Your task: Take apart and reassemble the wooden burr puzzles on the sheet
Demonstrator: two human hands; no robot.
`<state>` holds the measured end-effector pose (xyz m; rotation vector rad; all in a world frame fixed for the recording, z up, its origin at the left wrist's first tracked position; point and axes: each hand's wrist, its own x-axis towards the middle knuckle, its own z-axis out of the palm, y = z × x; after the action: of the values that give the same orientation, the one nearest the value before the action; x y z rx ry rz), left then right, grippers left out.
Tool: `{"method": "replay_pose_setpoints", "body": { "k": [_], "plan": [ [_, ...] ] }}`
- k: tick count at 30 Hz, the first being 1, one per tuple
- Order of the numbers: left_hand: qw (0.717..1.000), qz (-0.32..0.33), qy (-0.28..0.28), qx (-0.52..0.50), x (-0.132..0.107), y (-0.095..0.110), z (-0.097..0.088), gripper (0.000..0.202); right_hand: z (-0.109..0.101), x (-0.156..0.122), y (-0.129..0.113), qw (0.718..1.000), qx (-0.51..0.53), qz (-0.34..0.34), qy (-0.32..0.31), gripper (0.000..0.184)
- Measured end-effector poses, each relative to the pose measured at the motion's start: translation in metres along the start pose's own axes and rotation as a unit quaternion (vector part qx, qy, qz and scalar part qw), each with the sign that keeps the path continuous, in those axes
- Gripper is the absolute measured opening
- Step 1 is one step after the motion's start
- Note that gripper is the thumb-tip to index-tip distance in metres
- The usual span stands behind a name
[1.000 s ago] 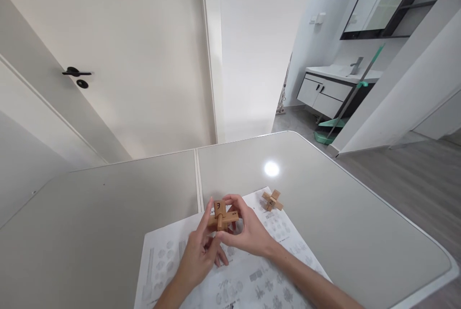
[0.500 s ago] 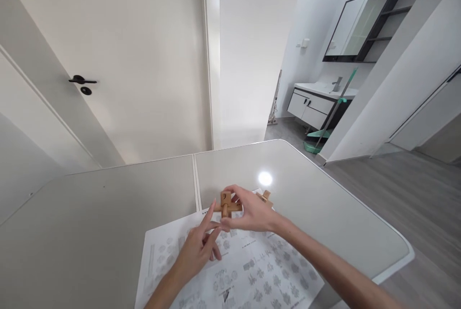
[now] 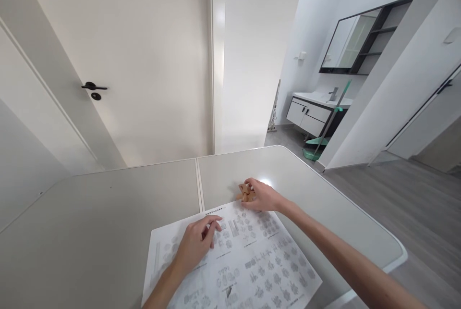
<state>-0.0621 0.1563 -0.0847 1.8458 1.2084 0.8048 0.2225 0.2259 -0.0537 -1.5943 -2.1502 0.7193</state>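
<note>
Head view, remote feed; clock pos. read from frame ctr., 12 = up. R hand (image 3: 265,197), approx. 5 o'clock: I see thumb & fingers pinching the wooden puzzle (image 3: 245,192), made of crossed blocks, w/ a dark mark on one face. Puzzle lies betw. 5 & 6 o'clock, at the far edge of the paper sheet (image 3: 219,290); whether it touches the table (image 3: 126,222), I can't tell. Its near side is partly hidden by the hand. L hand (image 3: 194,241), approx. 7 o'clock: palm down over the sheet, fingers loosely bent & slightly spread, thumb near the forefinger; well apart from puzzle. Contact w/ sheet I can't confirm.

Sheet, approx. 6 o'clock, bears rows of small grey printed figs. & short captions, too small for me to read. Table seam (image 3: 199,184) runs from the far edge down to the sheet. Bkgd.: white door (image 3: 154,59), approx. 10 o'clock, w/ black handle (image 3: 95,87); mirror (image 3: 345,42), approx. 2 o'clock; sink cabinet (image 3: 306,116), approx. 3 o'clock; green dustpan (image 3: 310,154), just below 3 o'clock, on the floor.
</note>
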Motion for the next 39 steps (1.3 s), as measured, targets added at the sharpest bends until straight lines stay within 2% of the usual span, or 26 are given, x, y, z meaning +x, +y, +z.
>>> {"method": "replay_pose_setpoints", "body": {
  "k": [6,10,13,15,17,19,23,28,31,33,36,39],
  "plan": [
    [1.0,0.005,-0.004,0.018,-0.001,0.001,0.0,0.033,-0.005,0.007,0.018,0.999,0.03,0.007,-0.034,0.076],
    [1.0,0.003,-0.01,0.027,-0.001,0.001,0.0,0.032,-0.016,-0.011,0.021,0.999,0.045,0.008,-0.009,0.077],
    [0.999,-0.001,-0.009,0.033,-0.001,0.001,0.0,0.032,-0.022,-0.044,0.018,0.997,0.051,0.008,0.055,0.062],
    [0.999,0.0,-0.01,0.036,0.0,0.001,0.001,0.032,-0.022,-0.074,0.015,0.988,0.068,-0.006,0.14,0.05],
    [0.999,0.003,-0.012,0.035,0.0,0.002,0.001,0.032,-0.019,-0.106,0.014,0.978,0.097,-0.025,0.183,0.043],
    [0.999,0.004,-0.015,0.035,-0.001,0.004,0.001,0.031,-0.014,-0.136,0.017,0.978,0.145,-0.025,0.147,0.038],
    [0.997,0.01,-0.023,0.071,-0.01,0.013,-0.004,0.03,0.002,-0.181,0.036,0.968,0.233,0.038,0.083,0.036],
    [0.979,0.039,0.0,0.198,-0.046,0.014,-0.019,0.031,0.025,-0.202,0.057,0.947,0.308,0.05,0.074,0.037],
    [0.955,0.075,0.058,0.28,-0.078,-0.004,-0.031,0.027,0.034,-0.202,0.061,0.93,0.352,0.052,0.087,0.038],
    [0.937,0.073,0.112,0.324,-0.101,-0.024,-0.041,0.029,0.037,-0.201,0.062,0.916,0.384,0.052,0.099,0.04],
    [0.917,0.026,0.172,0.358,-0.132,-0.052,-0.054,0.044,0.039,-0.203,0.064,0.897,0.418,0.054,0.135,0.043],
    [0.907,-0.051,0.207,0.363,-0.157,-0.066,-0.061,0.063,0.04,-0.209,0.065,0.889,0.421,0.057,0.171,0.044]
  ]
}}
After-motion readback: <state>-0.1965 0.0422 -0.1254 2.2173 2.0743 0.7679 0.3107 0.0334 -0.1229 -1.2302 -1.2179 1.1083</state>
